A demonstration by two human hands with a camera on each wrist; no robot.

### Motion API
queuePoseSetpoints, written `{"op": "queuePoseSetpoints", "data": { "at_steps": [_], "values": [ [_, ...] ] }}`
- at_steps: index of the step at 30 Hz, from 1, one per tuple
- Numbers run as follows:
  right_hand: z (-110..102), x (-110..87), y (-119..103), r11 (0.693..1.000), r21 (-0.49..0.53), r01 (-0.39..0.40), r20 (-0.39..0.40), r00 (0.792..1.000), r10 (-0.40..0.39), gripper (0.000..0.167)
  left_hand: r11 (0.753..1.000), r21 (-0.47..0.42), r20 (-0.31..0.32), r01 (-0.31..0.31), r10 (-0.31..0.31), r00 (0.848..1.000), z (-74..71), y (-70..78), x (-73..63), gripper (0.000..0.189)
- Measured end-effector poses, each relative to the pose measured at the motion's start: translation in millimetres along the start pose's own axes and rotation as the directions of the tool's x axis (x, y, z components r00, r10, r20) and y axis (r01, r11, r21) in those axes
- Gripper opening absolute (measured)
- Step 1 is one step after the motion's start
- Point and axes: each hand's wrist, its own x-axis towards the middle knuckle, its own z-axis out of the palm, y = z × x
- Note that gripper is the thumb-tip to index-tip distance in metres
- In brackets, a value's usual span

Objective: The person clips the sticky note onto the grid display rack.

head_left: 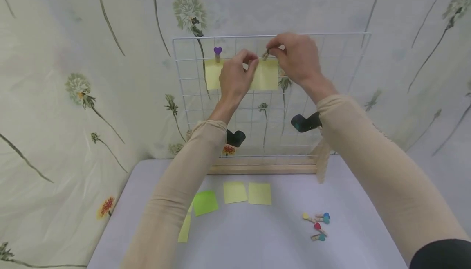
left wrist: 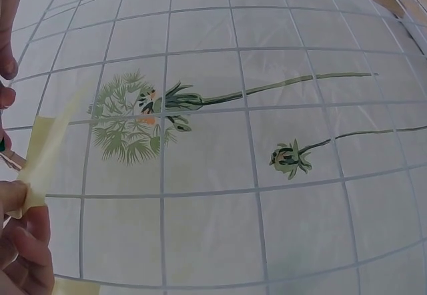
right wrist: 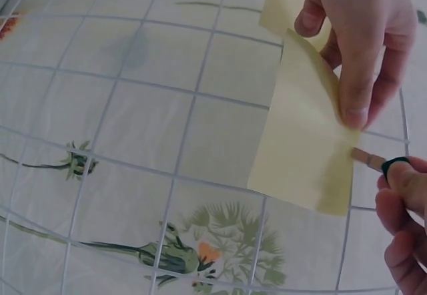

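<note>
My left hand (head_left: 237,72) pinches the upper left corner of a yellow sticky note (head_left: 269,77) against a white wire grid (head_left: 235,36). At the note's top edge, my right hand (head_left: 299,58) pinches a small wooden clothespin (right wrist: 368,159) with a dark green end between thumb and finger. In the right wrist view the pin's tip is right at the note's edge, and the note bows slightly. To the left, a second yellow note (head_left: 211,79) hangs under a clothespin with a purple heart (head_left: 218,50); my left hand partly covers this note.
The grid stands in a wooden base (head_left: 265,168) on a white table (head_left: 290,252). Before it lie two yellow notes (head_left: 259,194), a green note (head_left: 205,202) and a yellow note (head_left: 184,229) partly behind my left sleeve. Several heart clothespins (head_left: 318,227) lie at right.
</note>
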Motion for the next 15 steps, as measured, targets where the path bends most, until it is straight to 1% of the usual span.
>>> {"op": "queuePoseSetpoints", "data": {
  "at_steps": [7,15],
  "values": [
    [3.0,0.9,1.7,1.0,-0.001,0.0,0.024,1.0,0.0,0.018,1.0,0.0,0.005,0.005,-0.005,1.0,1.2,-0.6,-1.5,0.014],
    [0.2,4.6,0.3,1.0,0.002,0.004,0.046,0.999,-0.004,0.019,1.0,0.014,-0.005,0.001,-0.001,1.0,0.3,0.2,1.3,0.014]
  ]
}}
